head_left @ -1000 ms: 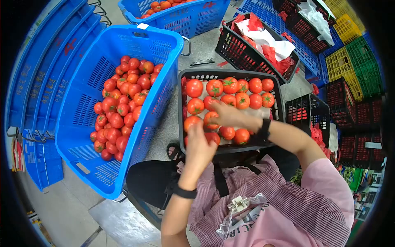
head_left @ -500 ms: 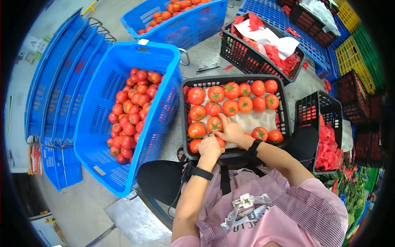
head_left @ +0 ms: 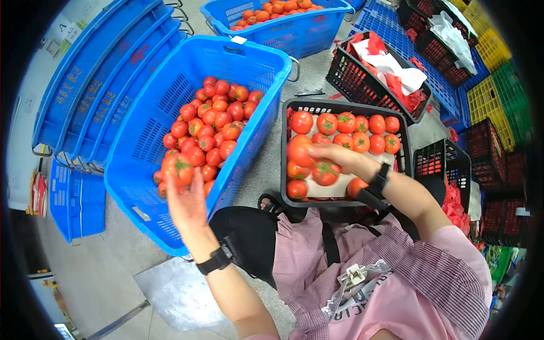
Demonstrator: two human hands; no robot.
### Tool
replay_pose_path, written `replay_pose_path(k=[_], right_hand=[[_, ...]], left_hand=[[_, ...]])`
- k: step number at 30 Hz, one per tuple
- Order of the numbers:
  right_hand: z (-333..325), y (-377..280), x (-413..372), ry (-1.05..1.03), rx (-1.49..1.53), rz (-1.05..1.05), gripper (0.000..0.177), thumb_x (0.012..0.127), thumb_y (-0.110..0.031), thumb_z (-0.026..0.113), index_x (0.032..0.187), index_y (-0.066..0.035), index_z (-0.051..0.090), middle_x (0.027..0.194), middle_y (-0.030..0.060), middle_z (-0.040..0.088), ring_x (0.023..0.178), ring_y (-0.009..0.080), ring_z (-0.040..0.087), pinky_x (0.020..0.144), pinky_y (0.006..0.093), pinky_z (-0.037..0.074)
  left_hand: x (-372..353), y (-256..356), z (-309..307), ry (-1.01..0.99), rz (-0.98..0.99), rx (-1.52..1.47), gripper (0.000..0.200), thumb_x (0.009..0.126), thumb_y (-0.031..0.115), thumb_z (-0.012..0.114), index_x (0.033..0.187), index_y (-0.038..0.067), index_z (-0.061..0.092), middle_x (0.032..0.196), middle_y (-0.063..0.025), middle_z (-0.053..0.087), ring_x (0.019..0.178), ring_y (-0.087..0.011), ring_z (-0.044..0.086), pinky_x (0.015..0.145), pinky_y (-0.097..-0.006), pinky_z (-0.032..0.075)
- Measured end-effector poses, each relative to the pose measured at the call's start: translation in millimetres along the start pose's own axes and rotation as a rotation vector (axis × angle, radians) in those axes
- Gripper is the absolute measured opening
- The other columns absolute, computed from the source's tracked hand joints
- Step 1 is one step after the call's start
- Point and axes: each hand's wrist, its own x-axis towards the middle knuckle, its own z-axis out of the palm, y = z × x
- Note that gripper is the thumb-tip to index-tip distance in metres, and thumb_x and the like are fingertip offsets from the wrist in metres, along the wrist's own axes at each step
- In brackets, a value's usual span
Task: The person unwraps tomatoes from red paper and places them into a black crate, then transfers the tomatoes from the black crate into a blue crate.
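tomato (head_left: 174, 171) in left hand (head_left: 190, 208), calyx (head_left: 181, 165) toward camera; right hand (head_left: 347, 160) holds another (head_left: 300, 151)

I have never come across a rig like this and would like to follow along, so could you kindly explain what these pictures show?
There is no robot here: a person works with two bare hands, and every picture comes from one camera on their head, looking forward and down.

In front of them, a black crate with a pale lining carries tomatoes, partly in rows. To its left, a large blue crate holds a loose heap of tomatoes, and another blue crate behind holds more.

The left hand holds a tomato over the large blue crate. The right hand is at two tomatoes over the black crate; whether it grips either is hard to tell.
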Motion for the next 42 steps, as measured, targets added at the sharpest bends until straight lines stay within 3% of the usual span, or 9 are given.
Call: replay_pose_path(k=[7, 11, 15, 17, 23, 29, 33, 35, 42], right_hand=[[120.7, -64.6, 110.3, -0.154, 0.012, 0.044, 0.056, 0.084, -0.047, 0.062, 0.117, -0.002, 0.052, 0.102, 0.0101, 0.063, 0.088, 0.0212, 0.063, 0.077, 0.0350, 0.052], [123.8, -82.9, 100.1, 0.014, -0.090, 0.011, 0.058, 0.085, -0.045, 0.062, 0.118, 0.001, 0.051, 0.101, 0.0116, 0.063, 0.091, 0.0228, 0.062, 0.079, 0.0364, 0.051], [29.5, -36.0, 80.8, 0.338, -1.100, -0.630, 0.065, 0.073, -0.030, 0.072, 0.126, -0.001, 0.046, 0.098, 0.0166, 0.063, 0.092, 0.0304, 0.063, 0.082, 0.0369, 0.050], [-14.2, 8.7, 67.8, 0.116, -1.474, -0.348, 0.068, 0.066, -0.023, 0.073, 0.126, -0.006, 0.048, 0.109, 0.0151, 0.060, 0.104, 0.0319, 0.058, 0.087, 0.0424, 0.047], [-43.3, 88.3, 61.9, 0.289, -1.981, -0.868, 0.045, 0.080, -0.021, 0.054, 0.123, -0.011, 0.050, 0.123, 0.0110, 0.050, 0.126, 0.0261, 0.039, 0.105, 0.0582, 0.020], [-69.8, 68.2, 21.1, 0.392, -1.567, -0.837, 0.074, 0.057, -0.021, 0.074, 0.125, -0.010, 0.045, 0.116, 0.0124, 0.050, 0.117, 0.0290, 0.043, 0.104, 0.0532, 0.025], [-84.8, 49.5, -14.9, 0.387, -0.224, -0.341, 0.070, 0.073, -0.034, 0.073, 0.130, -0.009, 0.040, 0.118, 0.0145, 0.053, 0.094, 0.0287, 0.058, 0.077, 0.0417, 0.052], [-84.9, 34.2, -20.3, 0.228, 0.160, -0.067, 0.062, 0.081, -0.042, 0.065, 0.128, -0.009, 0.041, 0.114, 0.0128, 0.055, 0.086, 0.0233, 0.062, 0.071, 0.0360, 0.054], [20.7, -45.4, 29.1, -0.190, 0.043, -0.014, 0.047, 0.088, -0.049, 0.055, 0.115, -0.011, 0.051, 0.098, 0.0057, 0.059, 0.063, 0.0175, 0.058, 0.056, 0.0299, 0.049]], left_hand=[[-16.1, -23.7, 27.3, 0.114, 0.110, 0.180, 0.084, 0.083, 0.027, 0.065, 0.144, 0.006, 0.011, 0.143, -0.0179, 0.025, 0.133, -0.0313, 0.026, 0.107, -0.0462, 0.024], [-60.7, -103.2, 54.8, 0.148, 0.376, 0.701, 0.054, 0.082, 0.019, 0.065, 0.127, 0.005, 0.039, 0.119, -0.0070, 0.046, 0.109, -0.0208, 0.046, 0.092, -0.0399, 0.039], [-73.5, -152.8, 51.9, -0.614, 0.195, 1.591, 0.050, 0.074, 0.017, 0.069, 0.117, 0.003, 0.050, 0.118, -0.0123, 0.051, 0.107, -0.0330, 0.051, 0.087, -0.0435, 0.045], [-80.8, -174.7, 63.0, -0.676, -0.004, 2.030, 0.048, 0.071, 0.019, 0.072, 0.112, 0.002, 0.054, 0.118, -0.0149, 0.052, 0.113, -0.0377, 0.046, 0.089, -0.0454, 0.044], [-68.1, -246.1, 38.7, -0.666, 0.010, 2.682, 0.083, 0.076, 0.047, 0.065, 0.136, -0.002, 0.036, 0.144, -0.0148, 0.032, 0.139, -0.0336, 0.009, 0.107, -0.0609, 0.004], [-66.0, -247.4, 64.9, -0.649, -0.040, 2.757, 0.064, 0.080, 0.041, 0.062, 0.126, -0.002, 0.049, 0.139, -0.0147, 0.041, 0.140, -0.0367, 0.007, 0.105, -0.0659, -0.004], [-53.9, -265.0, 35.7, -0.876, 0.497, 2.792, 0.034, 0.087, 0.024, 0.048, 0.109, 0.005, 0.066, 0.130, -0.0131, 0.053, 0.139, -0.0345, 0.018, 0.109, -0.0607, -0.001], [-53.8, -266.9, 50.1, -1.237, 0.407, 3.006, 0.037, 0.089, 0.023, 0.046, 0.119, 0.007, 0.060, 0.134, -0.0106, 0.049, 0.137, -0.0324, 0.023, 0.110, -0.0555, 0.004], [-12.1, -289.9, 20.6, -1.003, -0.284, 2.478, 0.033, 0.083, 0.024, 0.059, 0.113, 0.009, 0.062, 0.125, -0.0116, 0.056, 0.119, -0.0275, 0.051, 0.093, -0.0393, 0.041]])
